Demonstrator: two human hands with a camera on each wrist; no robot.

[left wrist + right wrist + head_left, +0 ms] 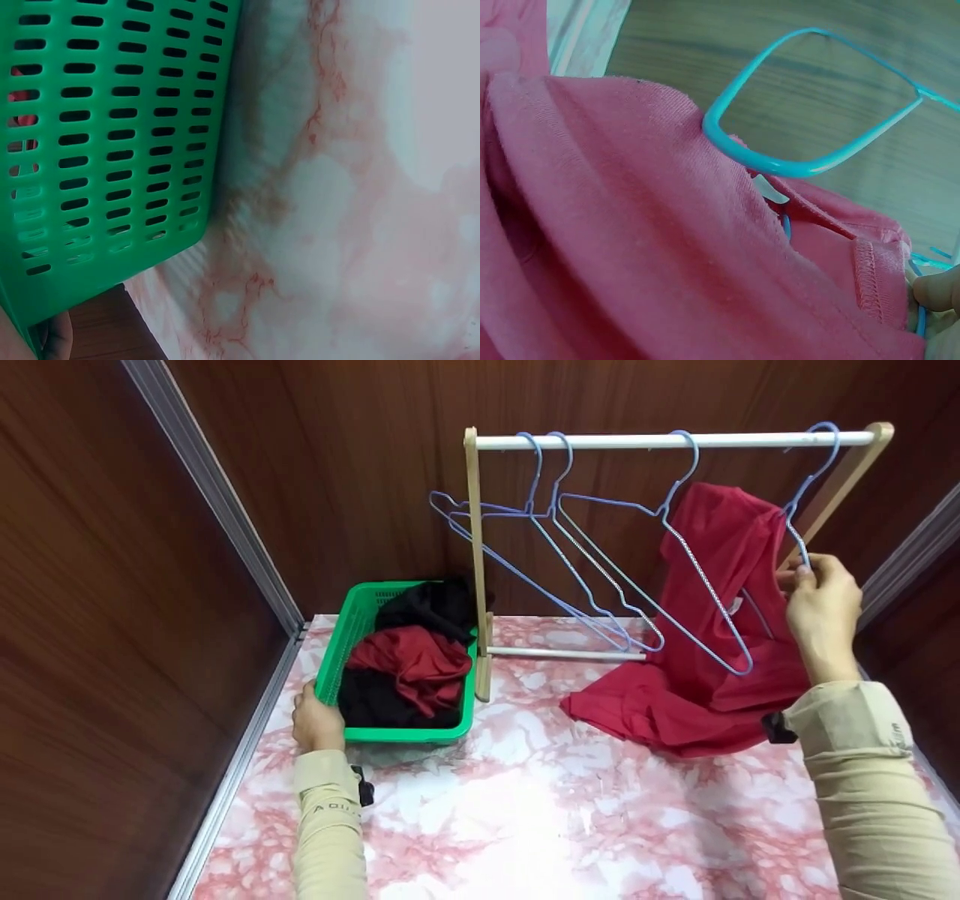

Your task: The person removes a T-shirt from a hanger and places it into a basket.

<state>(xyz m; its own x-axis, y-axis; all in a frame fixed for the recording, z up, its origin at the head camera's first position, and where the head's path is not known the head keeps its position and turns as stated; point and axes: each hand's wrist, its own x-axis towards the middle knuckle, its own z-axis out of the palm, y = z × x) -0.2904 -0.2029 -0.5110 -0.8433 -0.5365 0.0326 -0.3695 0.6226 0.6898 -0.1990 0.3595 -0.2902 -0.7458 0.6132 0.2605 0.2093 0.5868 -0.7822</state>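
Note:
At the left front corner of a green plastic basket (405,734), my left hand (319,720) grips the rim. Black cloth (424,607) and dark red cloth (420,660) lie inside the basket. My right hand (825,600) pinches the shoulder wire of a blue hanger (795,506), whose hook sits over the right end of the rack's rod. A red garment (690,697) is partly on that hanger; its lower part spreads over the table. In the right wrist view, a fingertip (939,291) touches the wire beside the garment's edge.
A small rack with wooden side posts (478,547) and a white rod (615,442) stands at the back. Several bare hangers (701,574) hang left of my right hand, one overlapping the red garment. Brown panels (360,472) enclose the marbled table (480,810).

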